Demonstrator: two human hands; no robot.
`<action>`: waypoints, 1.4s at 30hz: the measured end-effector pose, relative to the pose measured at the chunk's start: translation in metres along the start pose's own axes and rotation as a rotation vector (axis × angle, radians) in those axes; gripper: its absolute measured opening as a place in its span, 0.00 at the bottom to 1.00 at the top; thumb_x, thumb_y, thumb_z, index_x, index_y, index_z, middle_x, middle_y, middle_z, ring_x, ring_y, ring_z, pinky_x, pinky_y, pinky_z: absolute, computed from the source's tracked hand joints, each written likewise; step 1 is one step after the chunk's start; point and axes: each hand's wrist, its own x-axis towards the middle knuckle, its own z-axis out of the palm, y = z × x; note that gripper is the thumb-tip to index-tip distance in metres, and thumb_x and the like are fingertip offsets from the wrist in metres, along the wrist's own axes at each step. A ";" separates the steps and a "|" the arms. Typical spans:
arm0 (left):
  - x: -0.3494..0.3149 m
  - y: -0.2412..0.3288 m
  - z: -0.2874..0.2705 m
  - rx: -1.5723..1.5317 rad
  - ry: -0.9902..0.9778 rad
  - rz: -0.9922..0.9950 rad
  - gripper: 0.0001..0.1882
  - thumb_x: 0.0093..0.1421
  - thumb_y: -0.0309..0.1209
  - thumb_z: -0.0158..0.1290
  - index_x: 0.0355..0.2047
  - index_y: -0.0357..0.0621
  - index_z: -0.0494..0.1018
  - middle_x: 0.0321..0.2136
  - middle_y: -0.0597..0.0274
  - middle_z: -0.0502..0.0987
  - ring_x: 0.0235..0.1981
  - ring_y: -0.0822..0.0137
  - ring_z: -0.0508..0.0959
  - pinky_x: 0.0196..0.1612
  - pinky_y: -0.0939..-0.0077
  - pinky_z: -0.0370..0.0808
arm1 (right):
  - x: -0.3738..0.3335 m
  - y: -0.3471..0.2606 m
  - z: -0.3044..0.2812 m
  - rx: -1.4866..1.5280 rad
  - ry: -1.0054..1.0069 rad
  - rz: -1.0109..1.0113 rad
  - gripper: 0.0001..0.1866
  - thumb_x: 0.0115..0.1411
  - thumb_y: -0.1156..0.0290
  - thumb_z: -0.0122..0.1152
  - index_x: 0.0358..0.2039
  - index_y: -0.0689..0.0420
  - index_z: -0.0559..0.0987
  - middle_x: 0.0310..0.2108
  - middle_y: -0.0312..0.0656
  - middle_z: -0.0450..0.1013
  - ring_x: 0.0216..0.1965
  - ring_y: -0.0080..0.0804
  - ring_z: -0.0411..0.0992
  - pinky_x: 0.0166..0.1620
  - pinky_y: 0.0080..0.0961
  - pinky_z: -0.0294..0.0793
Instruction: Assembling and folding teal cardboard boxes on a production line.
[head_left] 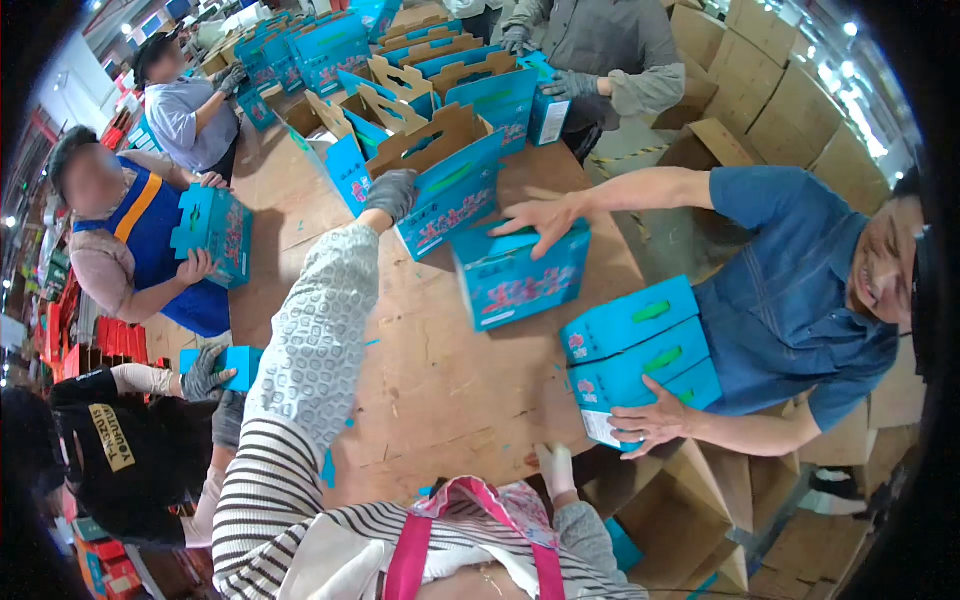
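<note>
My left arm, in a grey patterned sleeve, reaches far across the table. My gloved left hand (pixel 394 194) is closed on the near-left edge of an open blue carton (pixel 450 195), which stands upright with its brown inner flaps raised. My right hand (pixel 556 468), in a pale glove, is low at the table's near edge; its fingers are mostly hidden. Just right of the open carton, a closed blue carton (pixel 525 278) tilts under the hand (pixel 545 222) of a person in a blue shirt. That person's other hand (pixel 650 418) touches two closed cartons (pixel 640 350).
Several open blue cartons (pixel 400 95) crowd the far part of the wooden table (pixel 430 370). Co-workers at the left and far side handle blue boxes (pixel 222 235). Brown cardboard boxes (pixel 660 500) stand at the right, beyond the table edge. Blue scraps lie on the tabletop.
</note>
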 end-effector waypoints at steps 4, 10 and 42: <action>-0.087 -0.011 -0.013 -0.039 0.009 0.076 0.14 0.58 0.38 0.53 0.40 0.43 0.76 0.37 0.45 0.79 0.39 0.45 0.79 0.41 0.54 0.75 | -0.012 -0.033 0.014 0.022 0.012 -0.045 0.10 0.64 0.68 0.53 0.37 0.62 0.77 0.26 0.42 0.78 0.25 0.27 0.77 0.28 0.22 0.75; -0.341 -0.002 -0.064 0.253 -0.236 0.473 0.07 0.60 0.34 0.49 0.35 0.47 0.74 0.20 0.50 0.72 0.17 0.51 0.74 0.17 0.56 0.66 | -0.074 -0.154 0.057 -0.632 0.013 -0.975 0.30 0.54 0.67 0.67 0.56 0.61 0.69 0.50 0.55 0.71 0.52 0.53 0.70 0.54 0.41 0.70; -0.523 0.050 -0.056 -0.845 -1.557 -0.044 0.30 0.55 0.51 0.56 0.49 0.41 0.74 0.42 0.59 0.77 0.45 0.63 0.71 0.52 0.64 0.66 | -0.104 -0.166 0.149 -1.325 -1.563 0.014 0.39 0.53 0.58 0.54 0.63 0.64 0.59 0.63 0.56 0.59 0.63 0.46 0.58 0.64 0.32 0.57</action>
